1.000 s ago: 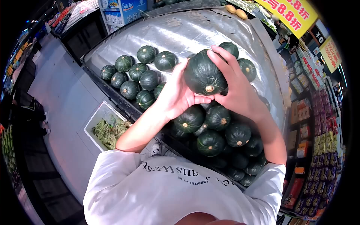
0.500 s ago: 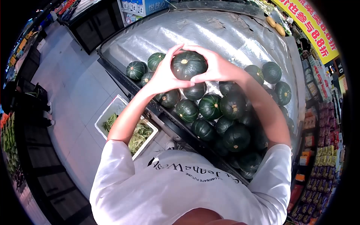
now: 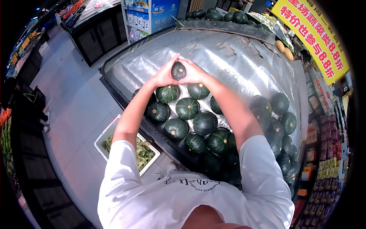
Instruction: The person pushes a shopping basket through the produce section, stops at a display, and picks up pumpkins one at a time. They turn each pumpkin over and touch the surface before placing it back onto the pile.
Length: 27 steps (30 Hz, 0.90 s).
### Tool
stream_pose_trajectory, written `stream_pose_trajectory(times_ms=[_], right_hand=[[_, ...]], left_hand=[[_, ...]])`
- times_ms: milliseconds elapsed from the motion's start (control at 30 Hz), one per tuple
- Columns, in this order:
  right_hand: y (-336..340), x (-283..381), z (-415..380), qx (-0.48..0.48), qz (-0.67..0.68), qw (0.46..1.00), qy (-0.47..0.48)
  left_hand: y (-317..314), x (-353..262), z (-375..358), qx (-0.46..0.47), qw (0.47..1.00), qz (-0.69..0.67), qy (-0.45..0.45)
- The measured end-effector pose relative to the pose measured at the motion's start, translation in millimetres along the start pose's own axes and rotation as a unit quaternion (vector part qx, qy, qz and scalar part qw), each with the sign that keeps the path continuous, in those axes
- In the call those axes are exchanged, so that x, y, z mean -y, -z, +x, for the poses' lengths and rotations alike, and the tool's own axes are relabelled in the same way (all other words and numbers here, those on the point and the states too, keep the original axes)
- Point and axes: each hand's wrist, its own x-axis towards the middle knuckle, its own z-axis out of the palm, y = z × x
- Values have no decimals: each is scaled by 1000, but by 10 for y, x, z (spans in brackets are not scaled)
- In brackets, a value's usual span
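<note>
A round dark green squash [image 3: 178, 71] with a pale stem spot sits between my two hands at the far end of the pile. My left hand [image 3: 166, 74] wraps its left side, while my right hand [image 3: 191, 73] cups the right, with fingertips meeting above it. Just nearer to me are two striped squashes, the left one [image 3: 167, 93] below my left hand and the right one [image 3: 198, 91] below my right. Several more squashes [image 3: 187, 108] are packed towards my body. My right forearm hides part of the pile.
The squashes lie on a silver-lined display stand [image 3: 228, 68] with a dark raised edge. On the floor to the left is a white bin [image 3: 100, 142] of leafy trimmings. Packaged-goods shelves [image 3: 324, 171] stand at right, beneath a yellow sign [image 3: 305, 34]. Two yellow oblong items [image 3: 284, 50] lie at the far right.
My hands have moved farther away over the stand with the squash between them, and it now sits lower, at the pile's far end. The view has shifted, showing more of the stand's far side.
</note>
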Motion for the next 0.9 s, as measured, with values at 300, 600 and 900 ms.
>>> stream_pose_trajectory(times_ms=[300, 600, 900], right_hand=[[1006, 411, -1407, 20, -135, 988, 75], [1943, 717, -4362, -252, -231, 919, -199], [2140, -326, -6612, -258, 124, 770, -570]], left_hand=[[-25, -742, -173, -119, 985, 124, -15], [-915, -2592, -467, 62, 960, 6, -275], [-2165, -3957, 460, 239, 926, -100, -275]])
